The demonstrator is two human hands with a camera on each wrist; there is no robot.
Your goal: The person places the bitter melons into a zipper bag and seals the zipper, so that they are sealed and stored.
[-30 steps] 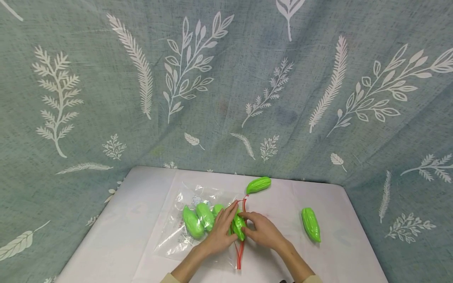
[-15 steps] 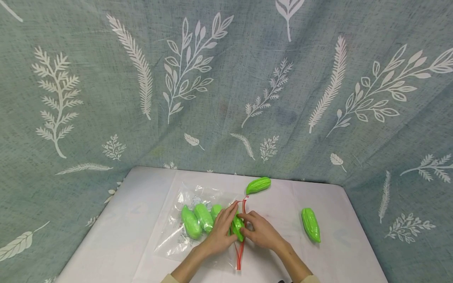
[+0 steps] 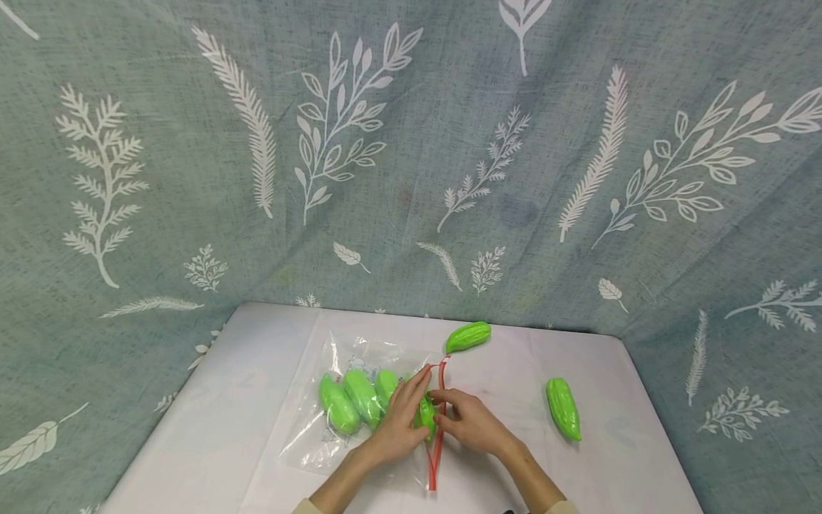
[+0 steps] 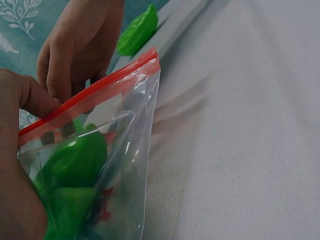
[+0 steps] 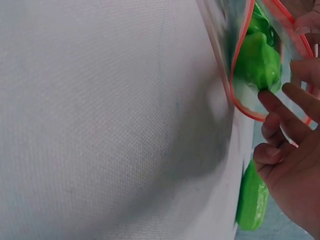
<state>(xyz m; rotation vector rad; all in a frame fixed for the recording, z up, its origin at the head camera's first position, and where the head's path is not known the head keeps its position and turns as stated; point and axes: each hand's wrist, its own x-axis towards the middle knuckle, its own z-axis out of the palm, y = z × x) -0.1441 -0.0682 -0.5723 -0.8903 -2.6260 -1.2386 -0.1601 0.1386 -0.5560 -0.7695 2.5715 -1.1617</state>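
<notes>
Gourd [image 5: 257, 59] in bag [image 4: 131, 165], right hand [image 3: 472, 421] touching it, left hand [image 3: 402, 421] at rim [image 4: 100, 86].

Grey-green curtain [image 3: 411, 128], white leaf prints [image 3: 260, 135], pale table [image 3: 514, 368]

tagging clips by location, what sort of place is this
Probably a small staged filming booth: grey-green fabric with white leaf prints encloses the back and sides of a white cloth-covered table, where glossy green gourd-shaped pieces lie in and around a clear plastic bag with red edges.
</notes>
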